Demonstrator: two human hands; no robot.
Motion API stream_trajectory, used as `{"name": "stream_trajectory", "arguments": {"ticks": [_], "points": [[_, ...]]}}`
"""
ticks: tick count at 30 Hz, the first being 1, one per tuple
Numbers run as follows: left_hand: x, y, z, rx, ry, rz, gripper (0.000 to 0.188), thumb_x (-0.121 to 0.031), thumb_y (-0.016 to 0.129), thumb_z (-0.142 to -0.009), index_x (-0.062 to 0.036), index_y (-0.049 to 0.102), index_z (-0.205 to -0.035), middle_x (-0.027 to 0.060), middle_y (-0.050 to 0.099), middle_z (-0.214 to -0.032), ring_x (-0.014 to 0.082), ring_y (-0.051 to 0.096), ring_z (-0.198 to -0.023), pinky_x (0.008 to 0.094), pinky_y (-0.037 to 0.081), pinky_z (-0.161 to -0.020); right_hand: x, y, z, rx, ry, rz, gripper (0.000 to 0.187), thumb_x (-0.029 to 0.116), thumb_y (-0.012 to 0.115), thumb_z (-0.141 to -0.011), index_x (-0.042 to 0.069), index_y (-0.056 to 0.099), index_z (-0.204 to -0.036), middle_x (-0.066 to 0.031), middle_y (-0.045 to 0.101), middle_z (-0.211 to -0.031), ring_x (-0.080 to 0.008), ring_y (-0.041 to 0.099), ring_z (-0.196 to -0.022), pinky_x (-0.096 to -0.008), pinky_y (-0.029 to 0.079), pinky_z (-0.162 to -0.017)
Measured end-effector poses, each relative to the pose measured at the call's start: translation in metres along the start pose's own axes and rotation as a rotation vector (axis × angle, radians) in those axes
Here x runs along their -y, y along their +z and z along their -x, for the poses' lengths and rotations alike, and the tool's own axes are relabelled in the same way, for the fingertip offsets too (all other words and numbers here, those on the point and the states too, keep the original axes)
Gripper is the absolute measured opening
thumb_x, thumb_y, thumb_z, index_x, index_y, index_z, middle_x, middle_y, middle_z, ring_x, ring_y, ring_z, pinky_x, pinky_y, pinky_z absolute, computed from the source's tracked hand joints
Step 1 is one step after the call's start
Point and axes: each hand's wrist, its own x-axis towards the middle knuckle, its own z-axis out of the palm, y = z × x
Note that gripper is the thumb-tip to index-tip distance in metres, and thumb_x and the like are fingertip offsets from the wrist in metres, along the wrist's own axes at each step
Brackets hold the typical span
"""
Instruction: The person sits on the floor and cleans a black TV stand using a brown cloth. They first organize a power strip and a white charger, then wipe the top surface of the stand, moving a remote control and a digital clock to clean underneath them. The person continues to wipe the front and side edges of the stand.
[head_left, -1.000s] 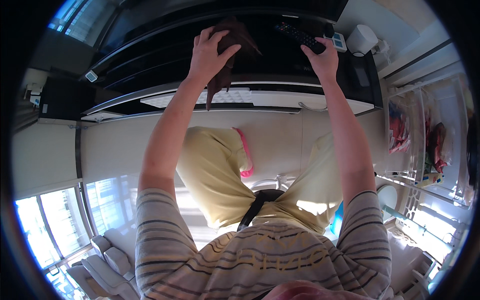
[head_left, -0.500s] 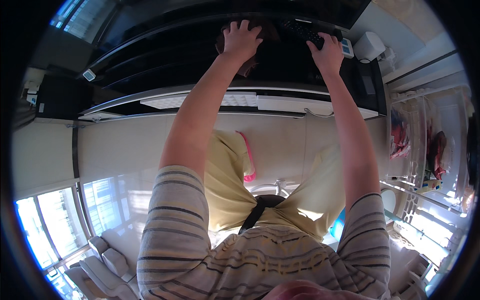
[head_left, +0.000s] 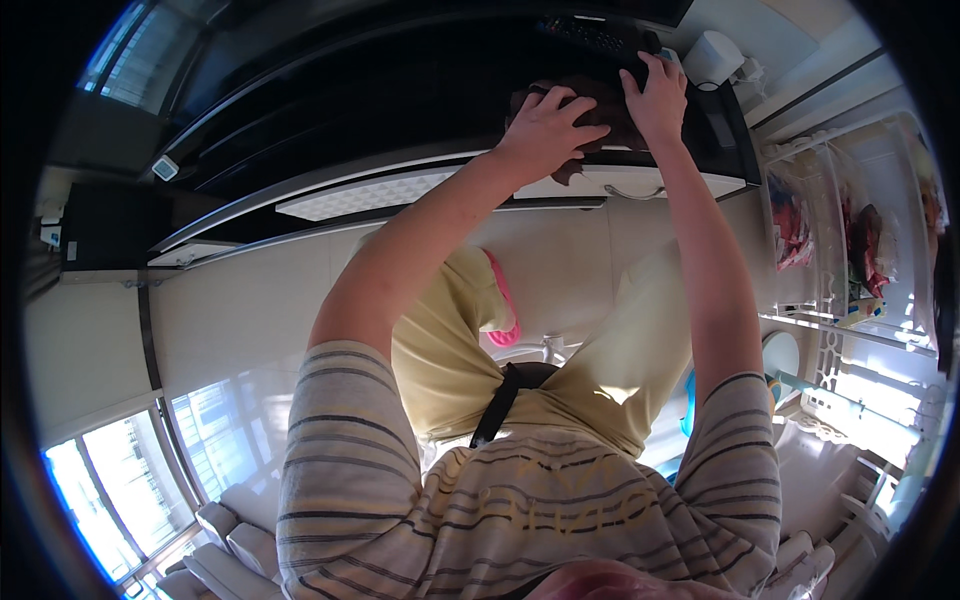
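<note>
My left hand [head_left: 549,128] lies with spread fingers over a crumpled dark brown cloth [head_left: 609,112], pressing it to the glossy black cabinet top [head_left: 400,105]. One corner of the cloth hangs over the front edge. To its right, my right hand [head_left: 659,98] is raised over the surface, thumb and fingers apart, with nothing visible in it. Beyond its fingertips stands a small dark object [head_left: 650,42], and a small white device [head_left: 669,58] is partly hidden behind them. A black remote control [head_left: 583,36] lies farther back.
A white rounded device [head_left: 712,60] with a plug beside it stands at the back right. White drawers with a curved handle [head_left: 634,191] face me below the top. Clear bins with packages [head_left: 790,225] stand at the right. A small white gadget [head_left: 165,168] sits far left.
My left hand has slid the brown cloth to the right and toward the front edge. The right hand has come off the remote control, which stays at the back. The view has shifted slightly.
</note>
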Motion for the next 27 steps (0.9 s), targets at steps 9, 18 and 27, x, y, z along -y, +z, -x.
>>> {"name": "stream_trajectory", "arguments": {"ticks": [9,18,27], "points": [[0.112,-0.072,0.153,0.071,-0.152,-0.129,0.060,-0.008,0.076,-0.067,-0.0284,0.062,-0.122,0.0017,0.052,-0.125,0.0260,0.049,-0.113,0.0409,0.047,-0.097,0.000,-0.032,0.054,0.019,-0.029,-0.061,0.035,0.029,0.067,-0.085,0.012,0.062,-0.115,-0.0097,0.055,-0.122,-0.0327,0.046,-0.120,-0.0422,0.047,-0.093],[0.111,-0.096,0.209,-0.055,-0.347,-0.091,0.054,-0.001,0.075,-0.064,-0.0212,0.067,-0.114,0.0039,0.057,-0.115,0.0287,0.054,-0.105,0.0391,0.050,-0.090,0.034,-0.105,0.073,0.343,0.126,-0.320,0.028,0.027,0.065,-0.088,0.014,0.065,-0.113,-0.0063,0.057,-0.119,-0.0231,0.057,-0.100,-0.0306,0.047,-0.086],[0.006,0.018,0.083,-0.037,0.374,0.156,0.030,-0.013,0.067,-0.077,-0.0143,0.067,-0.106,0.0039,0.057,-0.118,0.0250,0.054,-0.109,0.0358,0.050,-0.086,-0.040,-0.068,0.155,0.502,0.235,-0.405,0.022,0.024,0.063,-0.087,0.009,0.068,-0.104,-0.0091,0.068,-0.104,-0.0235,0.064,-0.098,-0.0340,0.050,-0.085]]}}
